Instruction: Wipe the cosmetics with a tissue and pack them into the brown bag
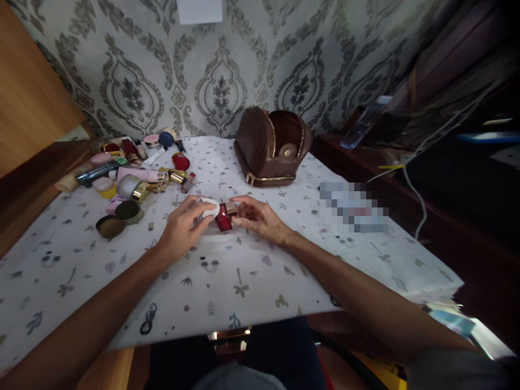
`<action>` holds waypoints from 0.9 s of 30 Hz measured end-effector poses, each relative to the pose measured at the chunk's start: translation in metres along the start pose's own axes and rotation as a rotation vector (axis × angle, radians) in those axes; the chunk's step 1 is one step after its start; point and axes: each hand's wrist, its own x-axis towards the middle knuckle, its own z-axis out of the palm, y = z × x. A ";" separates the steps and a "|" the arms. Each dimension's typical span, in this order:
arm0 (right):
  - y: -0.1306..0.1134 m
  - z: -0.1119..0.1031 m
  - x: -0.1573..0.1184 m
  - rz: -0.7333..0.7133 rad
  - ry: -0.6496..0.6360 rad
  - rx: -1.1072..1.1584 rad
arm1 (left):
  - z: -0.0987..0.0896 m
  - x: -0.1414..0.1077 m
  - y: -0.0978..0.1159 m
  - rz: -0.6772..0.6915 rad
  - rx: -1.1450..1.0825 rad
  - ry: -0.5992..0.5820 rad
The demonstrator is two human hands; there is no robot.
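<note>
Between my hands is a small red glass bottle [223, 218] with a pinkish-gold cap, lying tilted just above or on the patterned cloth. My right hand [263, 221] pinches it at the cap end, between thumb and fingers. My left hand [182, 228] is closed on a white wad [209, 207], perhaps a wipe or cotton pad, which touches the bottle's left side. Past my hands stands a brown cosmetic bag [260, 143], its zipped top gaping open. Left of the bag lie several cosmetics, among them a pink tube [140, 174] and a round dark compact [129, 211].
A white cloth with small prints [239, 271] covers the table. A blurred-out object [353, 208] lies on the right. Beyond it, a clear plastic bottle [365, 122] and a white cable [422, 200] rest on dark furniture. A wooden panel [36, 81] bounds the left.
</note>
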 end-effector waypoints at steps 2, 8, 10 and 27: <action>0.001 0.000 0.000 -0.015 -0.001 0.011 | 0.000 0.000 0.000 0.000 0.008 -0.004; 0.005 -0.001 0.000 -0.039 -0.030 0.053 | -0.001 0.000 -0.001 -0.008 0.005 -0.005; 0.005 -0.001 0.000 -0.025 -0.037 0.086 | -0.002 0.000 0.000 0.000 0.002 -0.009; 0.014 -0.001 0.002 -0.182 -0.030 0.012 | -0.001 0.001 0.002 0.051 -0.011 -0.020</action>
